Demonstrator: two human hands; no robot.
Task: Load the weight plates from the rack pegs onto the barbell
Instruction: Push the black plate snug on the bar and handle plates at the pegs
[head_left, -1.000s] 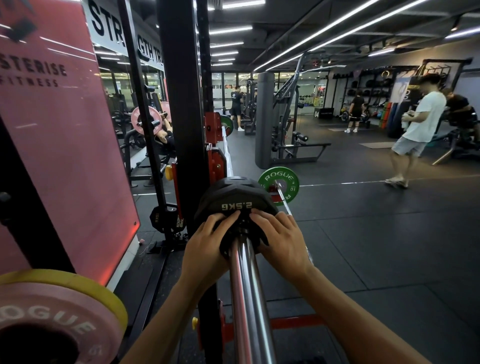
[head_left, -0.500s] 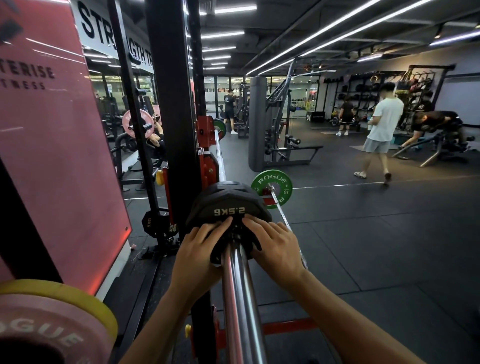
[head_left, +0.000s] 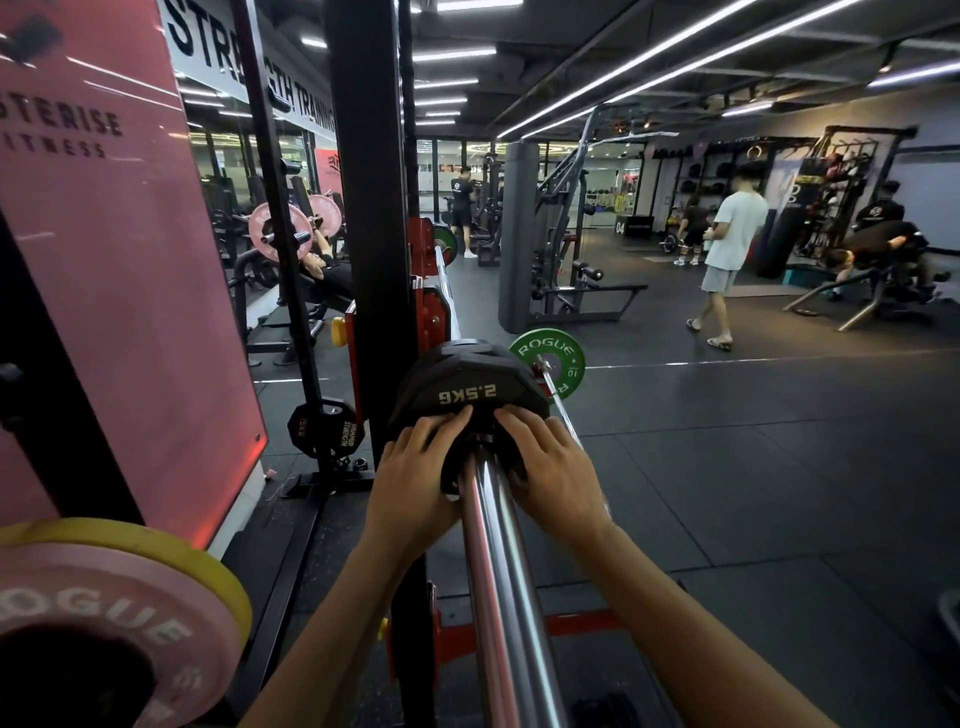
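Centrally, a black 2.5 kg plate (head_left: 467, 384) sits on the chrome barbell sleeve (head_left: 501, 571); the left hand (head_left: 413, 483) and right hand (head_left: 553, 480) press on its near face, one each side of the sleeve, fingers spread and fairly straight; a green plate (head_left: 548, 361) lies beyond; pink and yellow plates (head_left: 130, 613) occupy the lower left corner.

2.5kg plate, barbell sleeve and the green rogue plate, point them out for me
2.5kg plate (head_left: 467, 387), head view, on its face by the weight marking.
barbell sleeve (head_left: 501, 561), head view, on the bare chrome between the forearms.
green Rogue plate (head_left: 563, 358), head view, on its green face.
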